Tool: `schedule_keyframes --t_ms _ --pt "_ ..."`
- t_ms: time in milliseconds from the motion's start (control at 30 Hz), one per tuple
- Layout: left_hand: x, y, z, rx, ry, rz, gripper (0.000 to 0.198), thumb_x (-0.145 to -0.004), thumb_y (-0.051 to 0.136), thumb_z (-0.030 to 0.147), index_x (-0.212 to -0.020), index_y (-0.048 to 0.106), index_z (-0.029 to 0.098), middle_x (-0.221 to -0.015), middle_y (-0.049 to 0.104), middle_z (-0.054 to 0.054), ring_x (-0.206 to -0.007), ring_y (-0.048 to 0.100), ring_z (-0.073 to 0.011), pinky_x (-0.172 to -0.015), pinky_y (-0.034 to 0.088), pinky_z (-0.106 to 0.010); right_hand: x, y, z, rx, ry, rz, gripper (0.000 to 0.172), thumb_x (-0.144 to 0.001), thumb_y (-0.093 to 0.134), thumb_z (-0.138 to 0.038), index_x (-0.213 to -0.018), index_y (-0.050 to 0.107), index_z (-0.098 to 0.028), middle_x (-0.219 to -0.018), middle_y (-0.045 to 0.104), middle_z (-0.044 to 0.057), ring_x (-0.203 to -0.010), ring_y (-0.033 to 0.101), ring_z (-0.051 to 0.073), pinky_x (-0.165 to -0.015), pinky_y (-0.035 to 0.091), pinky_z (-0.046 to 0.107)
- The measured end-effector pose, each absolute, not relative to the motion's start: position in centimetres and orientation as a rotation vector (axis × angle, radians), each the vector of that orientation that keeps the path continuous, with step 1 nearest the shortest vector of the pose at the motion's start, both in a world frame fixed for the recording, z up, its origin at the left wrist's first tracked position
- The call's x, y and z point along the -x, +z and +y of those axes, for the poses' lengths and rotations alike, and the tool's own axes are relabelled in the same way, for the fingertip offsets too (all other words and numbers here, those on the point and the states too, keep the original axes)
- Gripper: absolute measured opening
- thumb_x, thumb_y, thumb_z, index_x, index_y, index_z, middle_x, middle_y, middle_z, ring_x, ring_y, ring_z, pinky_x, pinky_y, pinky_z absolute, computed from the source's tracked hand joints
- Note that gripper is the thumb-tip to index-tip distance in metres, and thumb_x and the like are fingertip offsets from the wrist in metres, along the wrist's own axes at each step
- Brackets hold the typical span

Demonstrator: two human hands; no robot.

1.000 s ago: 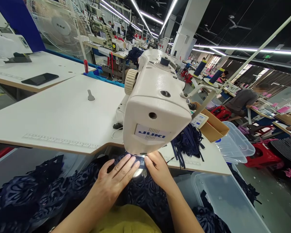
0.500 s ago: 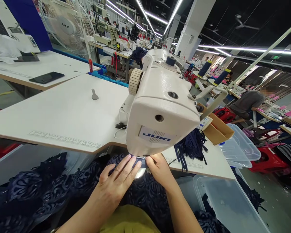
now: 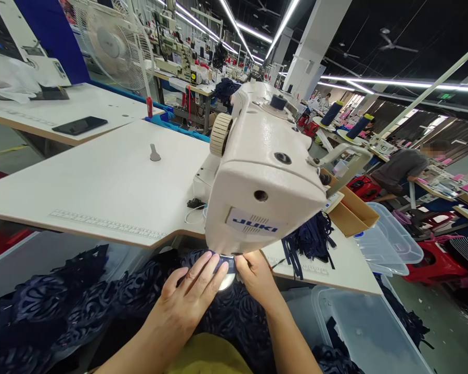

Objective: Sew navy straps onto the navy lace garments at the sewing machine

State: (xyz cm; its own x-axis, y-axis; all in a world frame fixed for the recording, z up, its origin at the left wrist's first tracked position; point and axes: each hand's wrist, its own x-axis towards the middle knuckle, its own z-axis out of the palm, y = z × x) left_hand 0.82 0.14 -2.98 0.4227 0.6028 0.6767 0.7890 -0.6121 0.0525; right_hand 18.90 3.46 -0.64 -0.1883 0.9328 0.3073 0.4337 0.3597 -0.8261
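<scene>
A cream JUKI sewing machine [image 3: 257, 171] stands on a white table [image 3: 101, 182]. Dark navy lace fabric [image 3: 62, 306] spills from under its head toward me. My left hand [image 3: 191, 298] lies flat on the fabric, fingers stretched out toward the needle area. My right hand [image 3: 255, 278] presses the fabric's edge just right of the needle, fingers curled down on the cloth. The needle and presser foot are hidden beneath the machine head.
A bundle of navy strips [image 3: 308, 239] lies right of the machine. Clear plastic bins [image 3: 390, 244] and a cardboard box [image 3: 354, 210] stand to the right. A phone [image 3: 80, 125] and a fan [image 3: 115, 44] are at the back left. A person [image 3: 400, 166] sits at the far right.
Both hands have stayed on the fabric under the machine head, edging slightly forward. The camera has shifted a little, so the machine sits lower and further right.
</scene>
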Motion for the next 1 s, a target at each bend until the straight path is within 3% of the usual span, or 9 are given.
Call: schedule_keyframes --t_ms 100,167,267,333,467,533,667,800,1000 --pt "-0.3 -3.5 0.2 2.463 -1.033 -1.220 0.033 -0.098 0.041 0.024 -0.129 0.053 0.025 -0.125 0.064 -0.005 -0.118 0.056 -0.0186 -0.106 0.024 -0.034 -18.9 -1.3 3.3 1.228 0.744 -1.775 0.024 -0.094 0.040 -0.019 -0.090 0.063 -0.022 -0.092 0.061 0.003 -0.098 0.056 0.018 -0.093 0.043 0.030" --pt "0.3 -4.4 0.5 2.543 -1.180 -1.292 0.042 -0.094 0.049 0.041 -0.131 0.048 0.022 -0.132 0.057 -0.010 -0.125 0.050 -0.0221 -0.108 0.026 -0.036 -18.9 -1.8 3.3 1.234 0.737 -1.767 0.024 -0.094 0.039 -0.020 -0.092 0.063 -0.022 -0.096 0.061 0.005 -0.096 0.056 0.018 -0.093 0.043 0.030" --pt "1.5 -6.1 1.7 2.739 -1.465 -1.751 0.055 -0.096 0.033 0.050 -0.140 0.032 0.018 -0.145 0.041 -0.015 -0.136 0.036 -0.0243 -0.108 0.034 -0.039 -18.8 -2.2 3.3 1.236 0.725 -1.764 0.026 -0.095 0.037 -0.022 -0.093 0.063 -0.021 -0.093 0.061 0.005 -0.092 0.056 0.018 -0.093 0.044 0.031" --pt "2.1 -7.0 3.0 2.907 -1.497 -2.067 0.052 -0.099 0.017 0.046 -0.138 0.037 0.018 -0.139 0.048 -0.013 -0.134 0.039 -0.0223 -0.108 0.037 -0.039 -18.7 -2.3 3.3 1.229 0.718 -1.775 0.027 -0.096 0.036 -0.023 -0.098 0.063 -0.022 -0.097 0.061 0.006 -0.097 0.056 0.019 -0.095 0.043 0.031" --pt "3.2 -8.4 5.4 3.052 -1.352 -2.179 0.059 -0.096 0.013 0.054 -0.097 0.061 0.019 -0.104 0.064 -0.008 -0.106 0.057 -0.0236 -0.097 0.043 -0.037 -18.6 -2.8 3.3 1.232 0.698 -1.787 0.028 -0.097 0.035 -0.026 -0.106 0.062 -0.023 -0.104 0.061 0.006 -0.104 0.056 0.019 -0.096 0.042 0.032" --pt "4.1 -9.2 6.1 3.056 -1.285 -2.203 0.056 -0.093 0.021 0.060 -0.079 0.057 0.020 -0.084 0.061 -0.005 -0.083 0.057 -0.0210 -0.080 0.046 -0.033 -18.8 -3.4 3.2 1.233 0.667 -1.777 0.027 -0.098 0.036 -0.029 -0.107 0.061 -0.023 -0.103 0.061 0.006 -0.103 0.057 0.019 -0.095 0.044 0.032" --pt "7.1 -11.5 5.9 3.074 -1.124 -2.322 0.059 -0.086 0.032 0.071 -0.062 0.045 0.019 -0.058 0.041 0.004 -0.057 0.041 -0.0122 -0.056 0.033 -0.027 -19.0 -4.7 2.9 1.300 0.622 -1.689 0.024 -0.096 0.041 -0.036 -0.108 0.057 -0.022 -0.093 0.061 0.005 -0.094 0.060 0.020 -0.086 0.048 0.032" --pt "10.8 -13.8 4.4 3.087 -1.032 -2.460 0.053 -0.089 0.039 0.064 -0.066 0.049 0.017 -0.059 0.042 0.006 -0.053 0.043 -0.0096 -0.053 0.036 -0.025 -18.8 -5.4 2.5 1.441 0.684 -1.504 0.029 -0.093 0.042 -0.047 -0.101 0.052 -0.021 -0.078 0.059 0.002 -0.075 0.060 0.019 -0.072 0.050 0.030" --pt "14.8 -13.8 2.3 3.046 -0.796 -2.645 0.035 -0.091 0.052 0.047 -0.083 0.060 0.013 -0.075 0.059 0.002 -0.066 0.058 -0.0126 -0.064 0.050 -0.029 -17.9 -5.3 2.2 1.543 0.739 -1.364 0.045 -0.084 0.046 -0.063 -0.097 0.051 -0.021 -0.081 0.066 0.004 -0.076 0.065 0.022 -0.074 0.050 0.031"
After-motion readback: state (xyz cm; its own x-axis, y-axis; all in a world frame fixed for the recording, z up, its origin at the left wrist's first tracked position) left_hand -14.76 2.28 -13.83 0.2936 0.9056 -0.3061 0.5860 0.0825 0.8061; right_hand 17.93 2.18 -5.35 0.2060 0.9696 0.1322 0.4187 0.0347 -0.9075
